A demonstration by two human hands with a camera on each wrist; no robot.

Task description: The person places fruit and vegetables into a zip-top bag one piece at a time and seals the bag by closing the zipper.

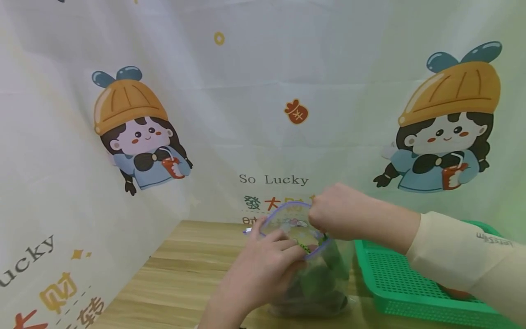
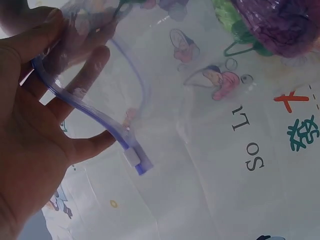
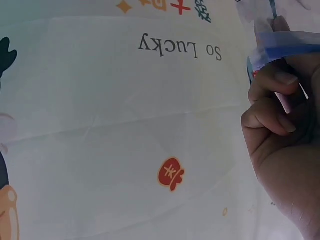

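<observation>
A clear zip bag point(image 1: 312, 292) with a purple-blue rim stands upright on the table, its mouth spread into a loop. Dark and green things fill its lower part; a purple bundle point(image 2: 280, 22) and a green thing point(image 2: 230, 20) show through the film. My left hand point(image 1: 271, 256) holds the near left of the rim, thumb on one side of the film and fingers on the other. A white slider point(image 2: 132, 157) sits at the rim's end, beside that hand. My right hand point(image 1: 339, 212) grips the right of the rim with curled fingers; a fingertip point(image 3: 280, 24) shows beyond the blue strip.
To the right of the bag lies a green plastic basket point(image 1: 394, 269), with a reddish thing point(image 1: 456, 292) inside, partly hidden by my right sleeve point(image 1: 456, 256). The wooden table point(image 1: 185, 265) ends at a printed cloth point(image 1: 230, 114) hanging behind.
</observation>
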